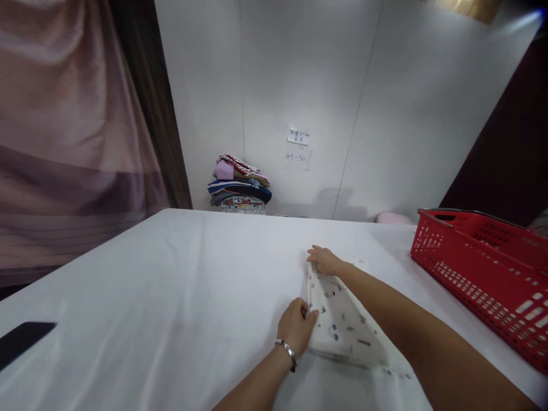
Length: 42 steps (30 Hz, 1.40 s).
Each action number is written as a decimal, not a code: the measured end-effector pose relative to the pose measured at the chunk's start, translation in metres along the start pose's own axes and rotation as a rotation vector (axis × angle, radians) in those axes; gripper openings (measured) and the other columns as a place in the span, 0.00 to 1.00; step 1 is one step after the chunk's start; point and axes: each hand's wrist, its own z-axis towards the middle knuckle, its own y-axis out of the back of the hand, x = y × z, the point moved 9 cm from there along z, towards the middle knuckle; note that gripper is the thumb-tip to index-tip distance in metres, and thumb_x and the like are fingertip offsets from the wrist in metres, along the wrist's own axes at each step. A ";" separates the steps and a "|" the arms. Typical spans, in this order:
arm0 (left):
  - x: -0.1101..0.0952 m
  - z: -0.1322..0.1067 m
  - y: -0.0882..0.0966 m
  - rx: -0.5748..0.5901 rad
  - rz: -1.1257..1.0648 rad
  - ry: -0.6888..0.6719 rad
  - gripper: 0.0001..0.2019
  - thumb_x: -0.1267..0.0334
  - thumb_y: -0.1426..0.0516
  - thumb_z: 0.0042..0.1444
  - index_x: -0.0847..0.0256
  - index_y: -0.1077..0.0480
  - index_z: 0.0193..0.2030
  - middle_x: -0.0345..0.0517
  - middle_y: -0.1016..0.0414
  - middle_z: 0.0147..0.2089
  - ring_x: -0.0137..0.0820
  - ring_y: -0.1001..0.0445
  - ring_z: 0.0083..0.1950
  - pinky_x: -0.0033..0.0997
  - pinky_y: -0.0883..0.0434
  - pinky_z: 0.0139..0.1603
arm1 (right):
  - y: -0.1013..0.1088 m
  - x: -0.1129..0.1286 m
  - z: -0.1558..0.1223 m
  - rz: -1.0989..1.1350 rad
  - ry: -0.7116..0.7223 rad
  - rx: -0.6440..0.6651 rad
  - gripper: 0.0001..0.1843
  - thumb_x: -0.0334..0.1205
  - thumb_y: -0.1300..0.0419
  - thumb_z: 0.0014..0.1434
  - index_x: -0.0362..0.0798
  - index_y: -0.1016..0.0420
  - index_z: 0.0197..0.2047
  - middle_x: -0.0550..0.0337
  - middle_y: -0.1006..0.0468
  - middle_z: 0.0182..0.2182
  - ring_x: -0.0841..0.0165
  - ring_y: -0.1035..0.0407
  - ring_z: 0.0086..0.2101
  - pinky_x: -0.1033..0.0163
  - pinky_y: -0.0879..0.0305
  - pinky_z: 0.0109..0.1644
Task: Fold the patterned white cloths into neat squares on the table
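Note:
A white cloth point(342, 325) printed with small dark motifs lies partly folded on the white-covered table point(192, 274). At its near left edge, my left hand point(296, 325), wearing a silver bracelet point(287, 353), pinches the fabric between thumb and curled fingers. Farther away, my right hand point(325, 261) grips the cloth's far left corner, its fingers pointing left and the thumb lower down. Fabric slopes between and beneath my hands, and my right forearm hides part of its right side. Whether the cloth is a garment I cannot tell.
A red plastic basket point(479, 274) stands at the right edge of the table. Folded clothes point(240, 185) are stacked beyond the far edge, against the pale wall. A dark flat object point(23, 342) lies at the left. A pinkish curtain point(64, 125) hangs on the left.

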 end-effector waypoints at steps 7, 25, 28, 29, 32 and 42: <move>-0.005 0.000 0.003 -0.030 0.032 -0.042 0.12 0.55 0.50 0.52 0.60 0.37 0.25 0.40 0.34 0.31 0.27 0.36 0.32 0.26 0.42 0.32 | 0.000 0.003 0.017 -0.092 0.058 0.091 0.17 0.24 0.48 0.44 0.50 0.27 0.35 0.56 0.28 0.46 0.60 0.53 0.59 0.53 0.50 0.56; -0.006 0.003 0.000 0.047 0.269 -0.008 0.14 0.58 0.54 0.56 0.60 0.32 0.28 0.43 0.28 0.33 0.28 0.32 0.34 0.28 0.43 0.32 | -0.023 -0.009 0.038 -0.041 -0.027 0.092 0.16 0.25 0.47 0.41 0.47 0.27 0.33 0.53 0.27 0.42 0.63 0.35 0.44 0.61 0.47 0.51; -0.007 0.004 -0.003 0.073 0.320 -0.020 0.16 0.59 0.56 0.57 0.60 0.30 0.28 0.44 0.28 0.33 0.29 0.31 0.35 0.28 0.43 0.33 | -0.026 -0.014 0.037 0.007 -0.071 0.050 0.17 0.25 0.49 0.44 0.48 0.26 0.35 0.57 0.28 0.45 0.65 0.35 0.46 0.63 0.45 0.50; -0.008 0.005 -0.003 0.076 0.332 -0.026 0.16 0.59 0.56 0.57 0.60 0.30 0.29 0.44 0.27 0.34 0.29 0.31 0.35 0.28 0.43 0.33 | -0.026 -0.016 0.037 0.020 -0.088 0.032 0.18 0.25 0.50 0.45 0.49 0.26 0.36 0.58 0.29 0.47 0.65 0.37 0.48 0.63 0.45 0.51; -0.010 0.004 -0.003 0.082 0.365 -0.033 0.18 0.60 0.58 0.58 0.61 0.29 0.30 0.46 0.27 0.35 0.30 0.30 0.36 0.29 0.42 0.33 | -0.024 -0.017 0.031 0.033 -0.141 -0.040 0.23 0.25 0.52 0.48 0.49 0.29 0.45 0.58 0.38 0.57 0.62 0.49 0.57 0.55 0.54 0.58; -0.016 0.005 -0.005 0.111 0.392 -0.081 0.16 0.62 0.58 0.57 0.61 0.30 0.32 0.47 0.26 0.37 0.32 0.29 0.38 0.30 0.41 0.34 | -0.038 0.033 -0.025 0.197 -0.279 -0.142 0.30 0.47 0.55 0.59 0.45 0.50 0.62 0.49 0.55 0.63 0.58 0.66 0.62 0.48 0.66 0.60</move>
